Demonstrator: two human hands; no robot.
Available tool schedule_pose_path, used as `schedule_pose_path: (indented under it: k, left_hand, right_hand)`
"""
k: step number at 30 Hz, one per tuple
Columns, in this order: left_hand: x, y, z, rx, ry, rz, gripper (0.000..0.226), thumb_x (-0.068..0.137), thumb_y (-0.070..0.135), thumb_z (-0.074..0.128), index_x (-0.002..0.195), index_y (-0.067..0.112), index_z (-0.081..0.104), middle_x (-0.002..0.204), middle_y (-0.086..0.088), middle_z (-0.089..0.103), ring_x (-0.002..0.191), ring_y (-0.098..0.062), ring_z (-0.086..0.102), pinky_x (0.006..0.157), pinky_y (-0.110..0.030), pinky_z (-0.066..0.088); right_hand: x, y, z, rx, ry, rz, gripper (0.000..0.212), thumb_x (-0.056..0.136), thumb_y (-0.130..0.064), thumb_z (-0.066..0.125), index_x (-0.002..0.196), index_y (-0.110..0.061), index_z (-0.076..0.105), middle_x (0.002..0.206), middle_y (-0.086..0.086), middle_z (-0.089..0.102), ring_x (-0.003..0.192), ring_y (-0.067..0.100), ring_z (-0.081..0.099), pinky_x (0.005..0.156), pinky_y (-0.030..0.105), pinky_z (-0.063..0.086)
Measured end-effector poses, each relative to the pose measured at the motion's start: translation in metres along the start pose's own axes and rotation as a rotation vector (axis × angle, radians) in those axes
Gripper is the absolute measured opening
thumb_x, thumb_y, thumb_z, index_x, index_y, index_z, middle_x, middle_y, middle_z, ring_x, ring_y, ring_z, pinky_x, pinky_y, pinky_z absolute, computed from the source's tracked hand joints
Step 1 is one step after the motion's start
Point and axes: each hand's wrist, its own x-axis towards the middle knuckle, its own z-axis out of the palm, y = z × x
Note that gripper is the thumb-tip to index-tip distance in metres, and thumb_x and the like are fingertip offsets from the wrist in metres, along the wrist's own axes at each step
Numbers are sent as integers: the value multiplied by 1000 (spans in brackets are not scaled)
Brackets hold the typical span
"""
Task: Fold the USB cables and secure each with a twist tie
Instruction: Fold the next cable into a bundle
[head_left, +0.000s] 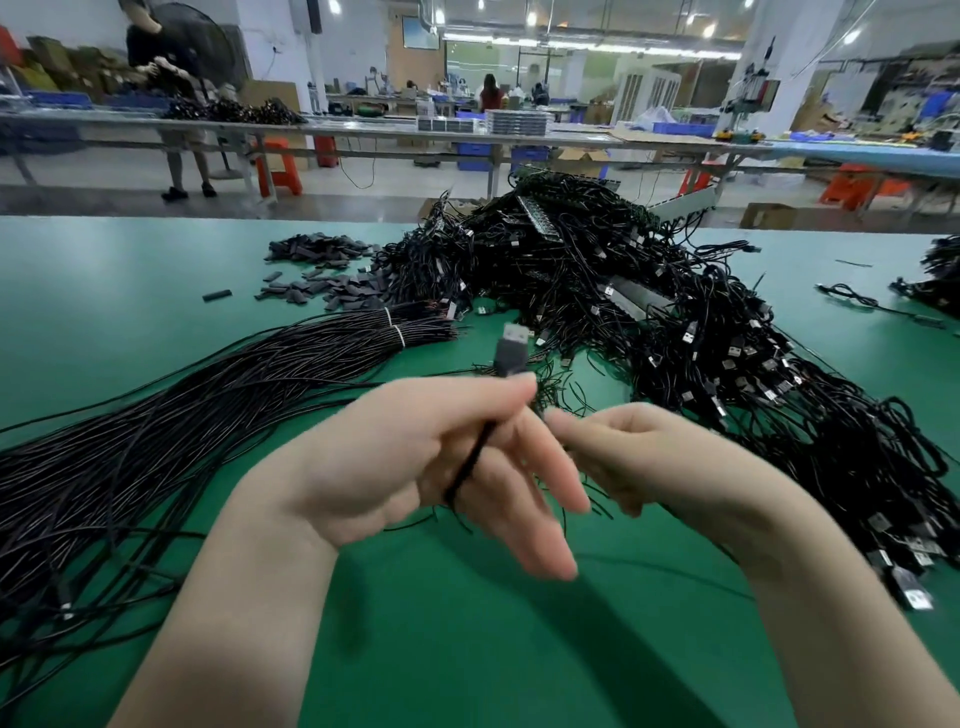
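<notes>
Folding looks just begun: the left hand (415, 457) pinches a USB cable (470, 462) below its plug (511, 349), the right hand's (618, 457) grip curled beside it on something blurred; next, loop the slack.

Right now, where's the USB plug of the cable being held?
In the head view, the USB plug sticks up above the left hand, centre frame, in front of the cable pile.

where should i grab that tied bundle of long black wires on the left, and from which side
Grip the wire bundle from above, just behind its white ties. There the strands are cinched into one tight neck; toward the near left they fan out loose across the green table.
</notes>
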Motion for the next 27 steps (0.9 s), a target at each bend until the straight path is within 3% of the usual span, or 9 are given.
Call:
schedule_pose_path:
  k: [3,5,8,10,12,15,18,22,27]
  left_hand:
    - [10,-10,-2,274,58,-177,60,92,61,26,97,29,77,93,-3,77,90,-15,73,90,-26,50]
    - [16,-17,-3,339,150,-207,56,92,65,28,109,34,72,102,7,76,101,-5,69,107,-30,39]
    - [20,-21,-4,135,218,-49,55,87,63,39,125,32,63,122,14,68,120,-1,58,118,-36,26]
    - [20,-18,-3,-67,212,106,56,93,52,35,131,16,56,121,15,68,123,-3,56,115,-29,32]
    - [18,-11,-2,-210,252,211,48,98,48,32,133,22,51,118,10,70,122,-4,57,103,-25,44]
    - [14,-6,-5,-375,267,319,53,92,50,30,134,27,52,130,-2,65,124,-14,58,104,-41,46]
    - [8,2,-2,-465,173,379,57,95,49,26,133,22,58,130,-8,64,125,-20,58,104,-38,48]
    - [7,5,-1,-425,224,421,56,93,46,31,122,15,66,125,-8,67,123,-18,60,99,-31,50]
    - [11,-6,-6,-158,583,467,51,98,42,34,102,16,78,126,3,67,122,-9,59,97,-27,51]
  right_hand:
    - [-13,-10,-14,174,0,-61,41,80,-57,53,59,-23,59,50,-8,27,45,11,23,45,19,27]
    - [-21,-18,-16,245,13,-140,36,85,-52,52,68,-23,66,53,-7,29,45,11,25,46,17,31]
    - [-30,-26,-13,293,-31,-248,31,96,-41,50,83,-22,70,55,-7,33,46,10,28,48,19,33]
    - [-33,-28,-9,311,-112,-296,28,95,-35,45,92,-22,70,56,-7,35,47,9,29,50,21,32]
    - [-31,-27,-3,304,-208,-310,27,96,-32,43,95,-20,67,57,-7,36,49,9,30,50,20,32]
    - [-23,-22,11,288,-349,-293,26,98,-30,41,93,-22,65,58,-6,36,50,10,31,52,20,36]
    - [-12,-13,20,249,-463,-230,28,99,-33,41,90,-28,66,61,-3,34,52,13,31,54,22,38]
    - [-3,-2,19,258,-490,-113,29,95,-39,44,83,-27,68,60,-4,35,50,9,28,51,19,32]
    - [-13,-3,3,312,-666,-189,27,101,-35,45,87,-27,67,58,-12,38,50,7,29,49,16,28]
